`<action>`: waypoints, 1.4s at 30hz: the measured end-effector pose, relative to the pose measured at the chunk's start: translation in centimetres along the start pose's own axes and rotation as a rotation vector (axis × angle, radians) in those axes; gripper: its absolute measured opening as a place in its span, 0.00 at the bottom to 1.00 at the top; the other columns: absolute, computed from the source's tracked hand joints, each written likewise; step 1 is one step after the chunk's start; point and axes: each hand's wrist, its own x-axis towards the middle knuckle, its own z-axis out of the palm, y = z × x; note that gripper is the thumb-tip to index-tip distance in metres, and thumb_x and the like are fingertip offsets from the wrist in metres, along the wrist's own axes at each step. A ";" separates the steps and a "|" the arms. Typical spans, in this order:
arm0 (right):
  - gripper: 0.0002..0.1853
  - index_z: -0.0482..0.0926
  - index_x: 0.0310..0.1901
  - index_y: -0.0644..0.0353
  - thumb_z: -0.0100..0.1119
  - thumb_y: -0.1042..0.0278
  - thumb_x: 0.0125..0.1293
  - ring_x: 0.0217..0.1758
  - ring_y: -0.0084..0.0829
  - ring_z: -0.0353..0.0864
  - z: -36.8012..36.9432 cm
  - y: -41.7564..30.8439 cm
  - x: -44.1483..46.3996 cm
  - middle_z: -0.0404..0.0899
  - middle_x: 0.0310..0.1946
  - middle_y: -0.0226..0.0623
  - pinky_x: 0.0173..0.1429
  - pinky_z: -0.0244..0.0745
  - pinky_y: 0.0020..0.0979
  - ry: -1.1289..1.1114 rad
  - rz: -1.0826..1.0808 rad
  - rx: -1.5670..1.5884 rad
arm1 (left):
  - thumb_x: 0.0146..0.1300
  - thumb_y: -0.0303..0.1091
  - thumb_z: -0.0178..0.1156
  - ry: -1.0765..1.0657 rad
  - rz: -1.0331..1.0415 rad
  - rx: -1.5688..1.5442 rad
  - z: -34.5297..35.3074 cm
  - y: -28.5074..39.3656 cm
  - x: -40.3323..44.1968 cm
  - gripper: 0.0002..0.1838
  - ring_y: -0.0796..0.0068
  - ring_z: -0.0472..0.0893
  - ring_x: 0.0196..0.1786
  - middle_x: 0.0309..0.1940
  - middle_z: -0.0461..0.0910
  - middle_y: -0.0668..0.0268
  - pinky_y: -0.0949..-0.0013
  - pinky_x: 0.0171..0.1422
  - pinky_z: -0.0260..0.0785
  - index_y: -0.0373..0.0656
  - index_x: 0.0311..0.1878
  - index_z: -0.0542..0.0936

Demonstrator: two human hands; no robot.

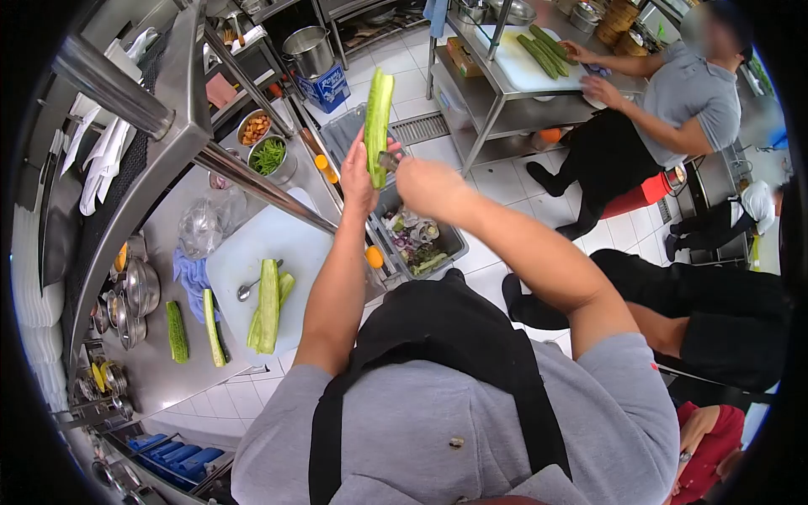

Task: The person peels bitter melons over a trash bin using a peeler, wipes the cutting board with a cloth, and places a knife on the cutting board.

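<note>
My left hand point(361, 174) grips a long pale-green peeled cucumber point(379, 118), held upright with its far end pointing away from me. Closed around a small metal tool is my right hand point(429, 185); its dark tip point(388, 161) meets the cucumber's lower part, and the kind of tool is mostly hidden. Below both hands stands a grey bin point(454, 241) of vegetable scraps. To the left, on a white cutting board point(231, 282), lie peeled cucumber pieces point(268, 311) and a metal spoon point(244, 292). A dark unpeeled cucumber point(176, 332) and a partly peeled one point(211, 324) rest on the steel counter.
A steel shelf post point(261, 185) slants over the counter at left. Pots of green beans point(268, 156) and orange chunks point(254, 128) sit beyond the board. A co-worker point(665, 109) stands at another table point(505, 76) holding cucumbers; other people are at right.
</note>
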 end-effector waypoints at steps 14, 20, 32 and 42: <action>0.10 0.73 0.39 0.72 0.50 0.70 0.66 0.33 0.49 0.87 1.0 1.6 -1.6 0.83 0.31 0.52 0.36 0.82 0.46 0.339 0.043 0.023 | 0.80 0.43 0.45 0.012 0.097 -0.015 2.5 0.2 1.9 0.28 0.65 0.81 0.48 0.49 0.77 0.58 0.60 0.52 0.81 0.44 0.78 0.58; 0.10 0.78 0.41 0.68 0.52 0.74 0.61 0.41 0.50 0.88 0.2 4.2 -1.9 0.86 0.34 0.53 0.43 0.83 0.45 0.059 -0.095 -0.115 | 0.80 0.43 0.43 -0.011 0.209 0.155 3.1 -0.7 4.9 0.26 0.67 0.83 0.43 0.47 0.80 0.57 0.64 0.46 0.81 0.40 0.74 0.63; 0.17 0.77 0.42 0.77 0.54 0.69 0.58 0.46 0.62 0.83 -7.2 9.3 -0.1 0.80 0.39 0.70 0.53 0.78 0.51 0.410 0.304 0.489 | 0.78 0.43 0.44 -0.168 -0.328 -0.499 3.8 -1.3 2.0 0.22 0.74 0.73 0.37 0.53 0.76 0.57 0.77 0.30 0.69 0.41 0.66 0.68; 0.17 0.80 0.44 0.70 0.51 0.74 0.55 0.46 0.59 0.83 1.9 6.8 -2.7 0.82 0.39 0.65 0.53 0.76 0.51 -0.204 0.080 0.340 | 0.70 0.56 0.56 0.248 -0.243 0.983 4.7 -2.4 3.0 0.26 0.65 0.83 0.25 0.32 0.85 0.57 0.61 0.30 0.76 0.43 0.56 0.82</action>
